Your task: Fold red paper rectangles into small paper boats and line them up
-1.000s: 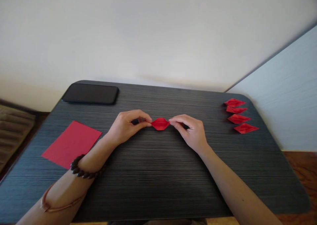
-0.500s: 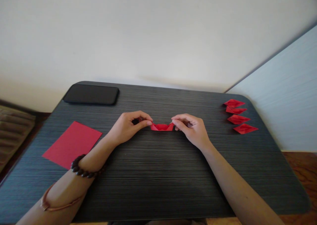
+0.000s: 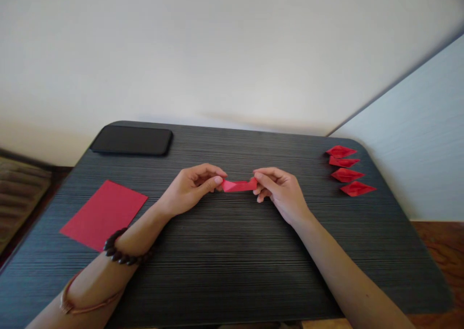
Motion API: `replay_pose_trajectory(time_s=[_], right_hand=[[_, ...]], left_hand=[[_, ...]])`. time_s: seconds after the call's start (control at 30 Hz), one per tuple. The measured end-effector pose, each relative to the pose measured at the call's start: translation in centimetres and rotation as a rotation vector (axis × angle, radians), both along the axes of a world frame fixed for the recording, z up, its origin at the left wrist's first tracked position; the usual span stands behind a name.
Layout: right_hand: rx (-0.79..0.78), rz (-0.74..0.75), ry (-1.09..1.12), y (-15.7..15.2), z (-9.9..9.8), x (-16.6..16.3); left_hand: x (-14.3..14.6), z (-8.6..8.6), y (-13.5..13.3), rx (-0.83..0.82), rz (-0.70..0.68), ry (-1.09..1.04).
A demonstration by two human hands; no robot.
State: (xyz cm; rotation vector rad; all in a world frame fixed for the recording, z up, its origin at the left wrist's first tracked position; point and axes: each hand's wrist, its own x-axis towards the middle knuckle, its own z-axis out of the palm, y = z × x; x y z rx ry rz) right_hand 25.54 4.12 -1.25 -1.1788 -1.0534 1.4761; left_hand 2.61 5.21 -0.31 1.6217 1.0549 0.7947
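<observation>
Between my hands, at the middle of the table, is a small folded red paper boat (image 3: pixel 239 186), long and narrow with raised ends. My left hand (image 3: pixel 194 186) pinches its left end between thumb and fingers. At the right end my right hand (image 3: pixel 277 189) pinches too, its lower fingers curled beneath. The fingers cover both tips of the boat. A flat red sheet of paper (image 3: pixel 105 213) lies to the left, partly behind my left wrist.
Several folded red paper boats (image 3: pixel 347 175) are lined up at the right side of the dark table (image 3: pixel 224 271). A black phone (image 3: pixel 132 140) lies at the back left corner. Behind the table stands a pale wall (image 3: pixel 224 53).
The paper boat has tilted so that its near side shows more and its hollow less. My right hand has shifted slightly, with its lower fingers now showing more.
</observation>
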Motion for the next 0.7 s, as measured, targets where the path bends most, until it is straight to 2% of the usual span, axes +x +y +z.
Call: replay_pose_trajectory(time_s=[0.13, 0.23, 0.37, 0.53, 0.7], right_hand=[[0.325, -0.047, -0.285, 0.0, -0.7, 0.1], [0.421, -0.044, -0.365, 0.0, -0.9, 0.3], [0.455, -0.042, -0.354, 0.1, -1.1, 0.5], [0.411, -0.080, -0.326, 0.0, -1.2, 0.6], [0.370, -0.127, -0.377, -1.7, -1.4, 4.2]], left_hand=[[-0.1, -0.2, 0.1, 0.088, 0.040, 0.106], [-0.1, -0.2, 0.2, 0.184, 0.059, 0.190], [-0.1, -0.3, 0.4, 0.286, 0.104, 0.227], [0.3, -0.5, 0.2, 0.378, 0.114, 0.354], [1.5, -0.8, -0.2, 0.478, 0.051, 0.410]])
